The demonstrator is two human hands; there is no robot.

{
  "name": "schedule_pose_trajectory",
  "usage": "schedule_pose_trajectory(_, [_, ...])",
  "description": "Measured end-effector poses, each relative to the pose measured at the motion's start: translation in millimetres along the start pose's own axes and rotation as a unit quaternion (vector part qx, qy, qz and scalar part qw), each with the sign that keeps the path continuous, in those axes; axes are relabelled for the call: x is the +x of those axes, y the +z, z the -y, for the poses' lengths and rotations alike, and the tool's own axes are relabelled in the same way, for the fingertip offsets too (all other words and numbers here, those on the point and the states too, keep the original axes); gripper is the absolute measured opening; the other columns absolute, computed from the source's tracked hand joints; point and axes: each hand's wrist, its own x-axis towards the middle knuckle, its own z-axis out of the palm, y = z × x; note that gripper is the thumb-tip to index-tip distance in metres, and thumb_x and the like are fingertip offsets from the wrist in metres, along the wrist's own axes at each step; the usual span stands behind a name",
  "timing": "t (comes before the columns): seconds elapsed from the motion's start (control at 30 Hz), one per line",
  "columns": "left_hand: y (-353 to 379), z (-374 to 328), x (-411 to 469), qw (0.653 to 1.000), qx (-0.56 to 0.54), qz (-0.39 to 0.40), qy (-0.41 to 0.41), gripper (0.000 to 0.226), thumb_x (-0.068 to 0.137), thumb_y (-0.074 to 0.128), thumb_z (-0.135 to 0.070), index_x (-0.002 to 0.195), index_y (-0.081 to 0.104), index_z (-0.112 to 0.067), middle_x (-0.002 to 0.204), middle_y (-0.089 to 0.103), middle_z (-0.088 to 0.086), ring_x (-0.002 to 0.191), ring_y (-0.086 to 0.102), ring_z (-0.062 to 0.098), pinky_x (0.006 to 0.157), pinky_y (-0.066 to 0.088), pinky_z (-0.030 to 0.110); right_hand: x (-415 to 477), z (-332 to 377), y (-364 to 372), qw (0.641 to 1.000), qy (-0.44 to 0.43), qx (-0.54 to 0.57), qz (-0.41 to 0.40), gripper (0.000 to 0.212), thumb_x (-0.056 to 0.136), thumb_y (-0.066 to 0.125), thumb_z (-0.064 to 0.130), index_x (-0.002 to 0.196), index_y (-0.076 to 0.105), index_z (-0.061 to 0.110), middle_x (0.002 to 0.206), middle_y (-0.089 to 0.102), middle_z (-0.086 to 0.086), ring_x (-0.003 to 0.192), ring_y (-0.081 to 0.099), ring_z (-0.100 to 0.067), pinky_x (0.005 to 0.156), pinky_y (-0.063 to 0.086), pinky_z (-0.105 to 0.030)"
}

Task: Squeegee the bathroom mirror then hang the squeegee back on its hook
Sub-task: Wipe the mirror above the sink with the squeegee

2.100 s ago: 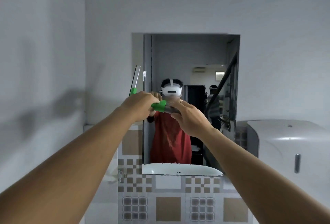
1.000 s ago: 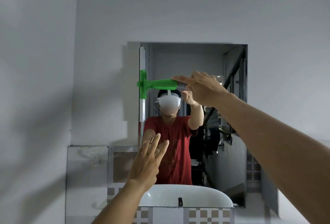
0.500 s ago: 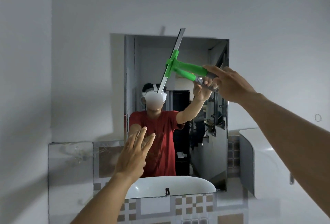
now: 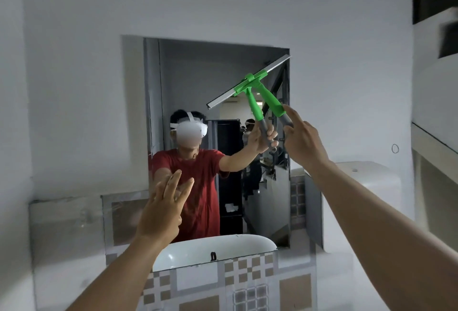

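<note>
A green squeegee (image 4: 269, 95) with a long grey blade is tilted against the upper right part of the wall mirror (image 4: 183, 80). Its blade runs from lower left up to the mirror's top right corner. My right hand (image 4: 303, 139) is shut on the squeegee's grey grip, index finger stretched along it. The mirror shows the handle and the hand doubled. My left hand (image 4: 164, 208) floats in front of the mirror's lower left part with fingers spread and nothing in it. A small ring hook (image 4: 395, 148) sticks out of the white wall right of the mirror.
A white dispenser box (image 4: 364, 182) hangs on the wall to the right of the mirror. Brown-and-grey patterned tiles (image 4: 238, 283) run below the mirror. A white basin appears reflected at the mirror's bottom edge. A dark opening sits at the top right.
My right hand has swung the squeegee rightward across the mirror's top, and the blade has turned from steep to a flatter slant near the top right corner. My left hand stays open below.
</note>
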Motion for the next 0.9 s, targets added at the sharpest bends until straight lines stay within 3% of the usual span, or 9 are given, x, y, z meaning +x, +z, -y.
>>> schedule_pose_trajectory(0.23, [2.6,1.9,-0.7,1.0,-0.008,-0.019,0.006,0.12,0.052,0.093,-0.004,0.156,0.036,-0.02,0.16,0.032,0.022,0.144,0.037,0.045,0.105,0.048,0.056,-24.9,15.0,27.7,0.997,0.059,0.045,-0.018,0.071,0.097,0.049,0.003,0.155,0.024,0.035,0.093,0.067,-0.015,0.07,0.065,-0.031,0.062,0.06,-0.05])
schedule_pose_trajectory(0.33, [3.0,2.9,-0.3,0.999,-0.001,-0.027,0.021,0.12,0.051,0.094,-0.004,0.155,0.035,-0.016,0.158,0.035,0.025,0.143,0.038,0.048,0.105,0.048,0.058,-37.9,21.8,42.6,0.995,0.073,0.057,-0.024,0.068,0.099,0.051,0.006,0.156,0.023,0.029,0.089,0.069,-0.015,0.065,0.062,-0.028,0.053,0.05,-0.039])
schedule_pose_trajectory(0.47, [4.8,3.8,-9.2,0.999,-0.005,-0.034,0.023,0.113,0.061,0.092,-0.007,0.157,0.034,-0.011,0.16,0.031,0.026,0.147,0.031,0.045,0.11,0.044,0.057,-53.3,44.5,52.9,0.99,0.086,0.111,-0.013,0.06,0.1,0.05,0.006,0.153,0.026,0.019,0.067,0.057,0.003,0.051,0.052,-0.012,0.04,0.034,-0.018])
schedule_pose_trajectory(0.57, [9.6,5.2,-23.1,0.999,-0.013,-0.03,0.013,0.107,0.067,0.089,-0.008,0.158,0.033,-0.01,0.163,0.026,0.024,0.149,0.027,0.043,0.111,0.044,0.054,-64.5,60.9,63.6,0.985,0.098,0.139,-0.003,0.069,0.1,0.051,0.01,0.158,0.015,0.024,0.067,0.056,0.005,0.05,0.052,-0.008,0.036,0.031,-0.018])
schedule_pose_trajectory(0.67, [13.5,9.8,-30.1,1.0,-0.007,-0.018,0.015,0.106,0.065,0.09,-0.006,0.156,0.037,-0.009,0.161,0.031,0.023,0.146,0.034,0.043,0.108,0.047,0.051,-73.0,74.2,82.0,0.974,0.128,0.184,0.022,0.08,0.102,0.05,0.015,0.161,-0.001,0.032,0.072,0.061,0.001,0.052,0.056,-0.01,0.036,0.038,-0.02])
schedule_pose_trajectory(0.73, [12.9,12.4,-31.1,1.0,-0.007,-0.011,0.009,0.104,0.063,0.09,-0.004,0.154,0.041,-0.011,0.16,0.034,0.021,0.144,0.038,0.042,0.101,0.053,0.046,-76.8,83.4,93.7,0.965,0.146,0.216,0.021,0.078,0.103,0.049,0.019,0.16,-0.002,0.036,0.074,0.065,-0.003,0.051,0.06,-0.014,0.04,0.05,-0.029])
schedule_pose_trajectory(0.9, [5.4,11.8,-31.4,1.0,0.013,0.014,-0.006,0.101,0.065,0.092,-0.014,0.154,0.043,-0.015,0.161,0.035,0.018,0.144,0.04,0.04,0.08,0.061,0.033,-94.1,106.2,129.9,0.954,0.143,0.261,0.033,0.072,0.101,0.049,0.023,0.153,0.003,0.041,0.093,0.07,-0.014,0.07,0.069,-0.023,0.056,0.056,-0.038])
